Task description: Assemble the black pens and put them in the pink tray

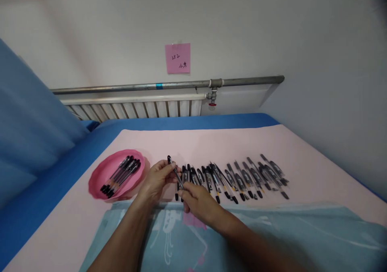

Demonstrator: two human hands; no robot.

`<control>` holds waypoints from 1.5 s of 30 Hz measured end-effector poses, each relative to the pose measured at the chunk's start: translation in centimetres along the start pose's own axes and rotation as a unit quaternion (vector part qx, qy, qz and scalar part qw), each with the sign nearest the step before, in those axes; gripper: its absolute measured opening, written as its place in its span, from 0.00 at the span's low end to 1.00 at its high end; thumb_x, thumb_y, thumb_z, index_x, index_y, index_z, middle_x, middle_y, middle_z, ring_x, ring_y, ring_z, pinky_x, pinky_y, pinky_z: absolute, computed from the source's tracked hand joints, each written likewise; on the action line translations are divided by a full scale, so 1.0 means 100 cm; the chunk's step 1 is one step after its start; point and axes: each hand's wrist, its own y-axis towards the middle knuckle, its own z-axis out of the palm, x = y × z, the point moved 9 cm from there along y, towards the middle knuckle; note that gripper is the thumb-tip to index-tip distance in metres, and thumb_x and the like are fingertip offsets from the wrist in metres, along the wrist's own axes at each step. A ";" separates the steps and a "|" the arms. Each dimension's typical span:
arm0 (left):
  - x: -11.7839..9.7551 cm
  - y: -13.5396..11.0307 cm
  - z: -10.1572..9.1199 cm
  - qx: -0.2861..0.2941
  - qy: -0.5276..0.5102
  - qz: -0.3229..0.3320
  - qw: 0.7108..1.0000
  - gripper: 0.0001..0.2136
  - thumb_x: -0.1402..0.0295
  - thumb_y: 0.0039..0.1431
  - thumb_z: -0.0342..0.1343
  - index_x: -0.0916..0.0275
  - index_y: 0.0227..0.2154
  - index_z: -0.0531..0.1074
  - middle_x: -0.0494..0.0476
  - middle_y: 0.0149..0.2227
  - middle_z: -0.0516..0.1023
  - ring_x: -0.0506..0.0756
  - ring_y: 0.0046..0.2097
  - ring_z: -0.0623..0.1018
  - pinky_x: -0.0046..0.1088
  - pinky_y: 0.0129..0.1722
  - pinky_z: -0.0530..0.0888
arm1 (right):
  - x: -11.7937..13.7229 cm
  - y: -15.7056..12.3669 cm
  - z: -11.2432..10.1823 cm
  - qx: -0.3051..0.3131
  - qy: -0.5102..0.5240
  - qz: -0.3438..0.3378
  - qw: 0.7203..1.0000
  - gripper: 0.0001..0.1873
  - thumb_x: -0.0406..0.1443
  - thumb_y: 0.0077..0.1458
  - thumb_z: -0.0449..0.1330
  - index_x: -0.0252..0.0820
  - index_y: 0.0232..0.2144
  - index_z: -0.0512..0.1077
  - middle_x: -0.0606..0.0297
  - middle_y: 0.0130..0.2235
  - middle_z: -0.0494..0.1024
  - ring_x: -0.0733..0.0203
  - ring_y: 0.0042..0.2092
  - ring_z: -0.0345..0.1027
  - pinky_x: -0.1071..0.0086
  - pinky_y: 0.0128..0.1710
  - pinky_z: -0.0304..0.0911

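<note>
Between my two hands is a pen [177,176] with a black cap and a clear barrel, slanting from upper left to lower right. The fingers of my left hand [159,178] pinch it near the capped end. My right hand [197,198] is closed around its lower end, so that tip is hidden. Just right of my hands, many pen parts [208,177] lie in a row on the pink cloth: black caps, clear barrels and thin refills. On the left, a pink scalloped tray [94,181] holds several capped pens [122,176] lying side by side.
A pink cloth [193,143] covers the blue surface [187,123]. Nearest me lies a light-blue patterned cloth [272,231]. Behind stand a white radiator [169,107] and a metal pipe [136,87] with a red-handled valve [212,104]. A blue curtain [33,119] hangs at left.
</note>
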 end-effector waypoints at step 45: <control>-0.120 -0.058 -0.069 -0.374 0.493 0.341 0.708 0.14 0.66 0.55 0.45 0.62 0.43 0.68 0.60 0.41 0.73 0.58 0.45 0.70 0.33 0.44 0.65 | 0.019 -0.004 -0.006 -0.029 -0.046 -0.062 0.997 0.09 0.36 0.57 0.48 0.40 0.29 0.67 0.69 0.24 0.68 0.68 0.26 0.60 0.75 0.26 0.51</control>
